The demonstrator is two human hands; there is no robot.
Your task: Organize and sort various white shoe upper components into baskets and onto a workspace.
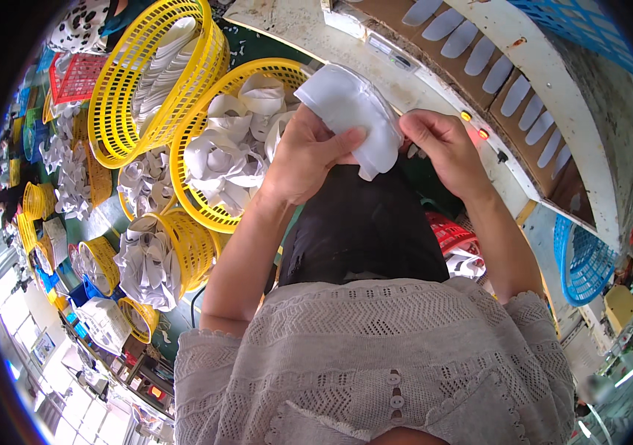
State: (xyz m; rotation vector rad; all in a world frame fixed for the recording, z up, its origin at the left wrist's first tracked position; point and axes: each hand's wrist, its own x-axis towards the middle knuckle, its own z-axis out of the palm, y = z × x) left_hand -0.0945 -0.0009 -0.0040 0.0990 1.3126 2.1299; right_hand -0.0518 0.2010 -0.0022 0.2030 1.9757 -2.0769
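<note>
Yellow lattice baskets crowd a green workshop floor (261,46) to the left of a worker in a grey knit top (376,334) and black trousers (361,230); clock bearings run from the lap, with twelve straight ahead. At twelve o'clock, held up beyond the lap, is a smooth, curved white piece (357,107). The left hand (307,152) has hold of it from the lower left, thumb pressed along its face, fingers mostly hidden beneath. The right hand (442,144) is half closed at the piece's right edge, thumb and forefinger drawn close together; from here one cannot tell whether they grip it. At ten o'clock sits a round yellow basket (176,163) filled with loose, curled white pieces (223,156); just beyond it, a taller yellow basket (216,70) leans at a tilt, its white contents nested in a stack (168,67). Between one and two o'clock, a white-framed machine (576,89) bears a row of flat, pale pieces (461,38) on a brown bed, with a yellow light (466,116) and a red-orange light (483,134) on its near panel. A blue basket (591,267) stands at three o'clock, with a red basket (450,231) nearer the worker.
</note>
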